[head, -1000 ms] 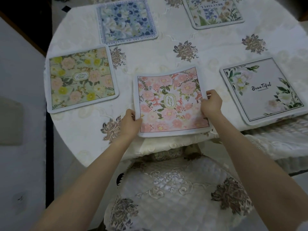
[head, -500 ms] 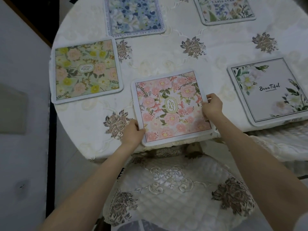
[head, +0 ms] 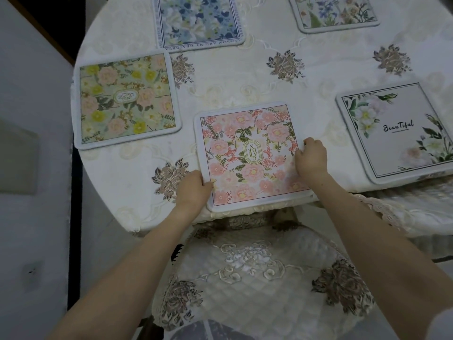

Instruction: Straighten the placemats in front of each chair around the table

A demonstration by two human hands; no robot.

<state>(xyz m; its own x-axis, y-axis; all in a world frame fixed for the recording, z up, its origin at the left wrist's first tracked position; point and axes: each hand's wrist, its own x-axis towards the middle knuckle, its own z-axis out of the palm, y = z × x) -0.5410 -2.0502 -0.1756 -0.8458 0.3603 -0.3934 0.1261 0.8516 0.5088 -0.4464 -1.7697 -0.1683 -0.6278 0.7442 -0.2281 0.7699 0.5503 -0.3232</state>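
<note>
A pink floral placemat (head: pixel 250 155) lies at the near edge of the round table (head: pixel 245 77), right in front of a chair (head: pixel 257 278). My left hand (head: pixel 192 190) grips its lower left edge, fingers curled over the border. My right hand (head: pixel 311 159) grips its right edge. The mat sits slightly turned, its near edge almost flush with the table's rim. Around it lie a yellow-green floral placemat (head: pixel 125 99) to the left, a blue floral placemat (head: pixel 198 19) at the far left, a white "Beautiful" placemat (head: pixel 402 131) to the right and a light botanical placemat (head: pixel 335 11) at the far right.
The table wears a cream embroidered cloth with brown flower motifs (head: pixel 285 66). The quilted chair cover is tucked under the near edge. A second covered chair (head: pixel 411 212) shows at the right. A white wall (head: pixel 29 168) runs close along the left.
Both hands have turned the pink mat clockwise and drawn it toward the near edge. The view has also shifted closer to the table.
</note>
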